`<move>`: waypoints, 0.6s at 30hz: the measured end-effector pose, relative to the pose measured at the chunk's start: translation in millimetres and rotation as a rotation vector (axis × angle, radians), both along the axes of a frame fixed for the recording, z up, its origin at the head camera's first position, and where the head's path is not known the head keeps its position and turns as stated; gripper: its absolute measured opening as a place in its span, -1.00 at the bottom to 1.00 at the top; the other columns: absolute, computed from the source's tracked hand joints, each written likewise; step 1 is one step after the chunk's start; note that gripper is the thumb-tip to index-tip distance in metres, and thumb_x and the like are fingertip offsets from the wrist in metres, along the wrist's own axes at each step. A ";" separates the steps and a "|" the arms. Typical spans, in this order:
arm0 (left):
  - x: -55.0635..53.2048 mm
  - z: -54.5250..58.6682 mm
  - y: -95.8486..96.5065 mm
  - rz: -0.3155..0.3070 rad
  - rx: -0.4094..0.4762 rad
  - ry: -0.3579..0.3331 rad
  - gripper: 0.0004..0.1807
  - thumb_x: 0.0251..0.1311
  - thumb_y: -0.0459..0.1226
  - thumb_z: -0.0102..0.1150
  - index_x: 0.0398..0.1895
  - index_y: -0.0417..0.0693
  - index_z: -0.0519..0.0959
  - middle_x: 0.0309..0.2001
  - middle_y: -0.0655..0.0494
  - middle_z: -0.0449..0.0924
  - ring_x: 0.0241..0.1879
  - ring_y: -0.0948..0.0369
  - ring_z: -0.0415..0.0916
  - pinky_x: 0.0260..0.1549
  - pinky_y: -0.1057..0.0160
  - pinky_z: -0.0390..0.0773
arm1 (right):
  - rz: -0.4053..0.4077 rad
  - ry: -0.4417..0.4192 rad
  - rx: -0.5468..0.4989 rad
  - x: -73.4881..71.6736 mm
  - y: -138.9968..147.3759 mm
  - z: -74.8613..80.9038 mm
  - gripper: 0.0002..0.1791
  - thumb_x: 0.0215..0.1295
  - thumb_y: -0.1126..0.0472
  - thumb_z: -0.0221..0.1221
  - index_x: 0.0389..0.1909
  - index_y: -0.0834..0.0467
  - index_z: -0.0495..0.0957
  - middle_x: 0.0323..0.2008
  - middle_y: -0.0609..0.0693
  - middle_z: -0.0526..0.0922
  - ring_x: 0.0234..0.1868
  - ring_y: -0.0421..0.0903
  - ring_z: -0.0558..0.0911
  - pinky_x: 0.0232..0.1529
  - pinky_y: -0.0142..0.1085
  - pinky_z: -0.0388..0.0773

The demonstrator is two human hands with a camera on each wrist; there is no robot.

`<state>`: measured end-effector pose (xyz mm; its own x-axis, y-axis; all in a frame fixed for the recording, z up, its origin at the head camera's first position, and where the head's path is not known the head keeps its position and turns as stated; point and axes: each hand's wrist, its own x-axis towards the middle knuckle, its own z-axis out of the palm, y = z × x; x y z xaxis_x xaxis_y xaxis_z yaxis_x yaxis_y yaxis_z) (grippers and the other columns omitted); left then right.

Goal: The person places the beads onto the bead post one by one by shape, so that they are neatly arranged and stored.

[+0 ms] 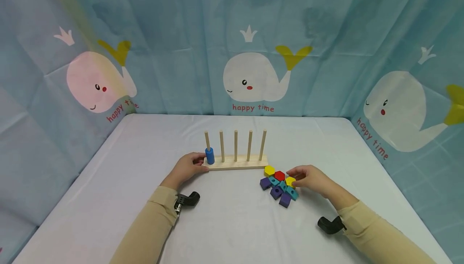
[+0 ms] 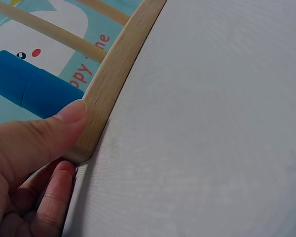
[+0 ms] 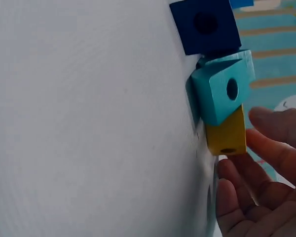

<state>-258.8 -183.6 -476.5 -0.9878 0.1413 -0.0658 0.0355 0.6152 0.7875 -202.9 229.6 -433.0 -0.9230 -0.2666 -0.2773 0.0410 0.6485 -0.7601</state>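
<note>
My left hand (image 1: 185,170) grips the left end of a wooden peg stand (image 1: 237,166), thumb on the front edge and fingers behind, as the left wrist view shows. Two blue cylinders (image 2: 34,84) are stacked on the leftmost peg; the other pegs carry nothing. My right hand (image 1: 309,178) is at the right side of a pile of blocks, its thumb and fingers spread around a yellow hexagonal block (image 1: 290,181). In the right wrist view a gap shows between the thumb and that yellow block (image 3: 227,133), and the fingertips are right at its edge.
Beside it lie a red block (image 1: 279,175), another yellow block (image 1: 269,171), several teal blocks (image 1: 292,193) and purple blocks (image 1: 284,200), all drilled or faceted. White cloth covers the table (image 1: 224,219). A blue whale-print curtain (image 1: 181,74) hangs around its far sides.
</note>
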 end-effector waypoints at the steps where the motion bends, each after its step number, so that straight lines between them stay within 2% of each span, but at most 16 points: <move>1: 0.1 -0.1 0.4 0.002 0.001 -0.002 -0.38 -0.11 -0.12 0.40 0.10 -0.06 0.50 -0.01 0.03 0.52 -0.08 0.17 0.45 -0.04 0.15 0.44 | 0.003 -0.009 0.007 -0.1 0.9 -0.7 -0.64 0.09 0.27 0.26 -0.03 0.16 0.56 -0.14 0.00 0.59 -0.16 -0.09 0.51 -0.11 -0.21 0.51; 7: 0.6 0.7 2.0 0.002 0.010 -0.006 -0.38 -0.11 -0.14 0.40 0.11 -0.07 0.49 -0.01 0.02 0.52 -0.08 0.18 0.45 -0.05 0.17 0.45 | 0.025 -0.013 0.031 -1.4 4.4 -4.1 -0.70 0.05 0.24 0.30 -0.14 0.10 0.59 -0.25 -0.04 0.57 -0.25 -0.09 0.48 -0.19 -0.26 0.51; 12: 0.1 0.7 1.9 -0.001 0.018 -0.003 -0.38 -0.11 -0.15 0.40 0.11 -0.08 0.49 -0.01 0.01 0.51 -0.09 0.18 0.45 -0.06 0.18 0.46 | 0.050 0.014 0.017 0.3 4.6 -3.2 -0.73 0.00 0.27 0.33 -0.26 0.12 0.50 -0.32 -0.01 0.52 -0.31 -0.06 0.44 -0.32 -0.26 0.46; 18: -0.5 -2.5 0.6 -0.001 0.025 -0.008 -0.38 -0.11 -0.14 0.40 0.11 -0.08 0.49 -0.02 0.02 0.52 -0.08 0.18 0.45 -0.05 0.18 0.45 | 0.076 0.010 0.032 0.3 7.2 -2.2 -0.73 0.02 0.26 0.32 -0.21 0.12 0.55 -0.34 -0.03 0.52 -0.30 -0.07 0.44 -0.28 -0.27 0.46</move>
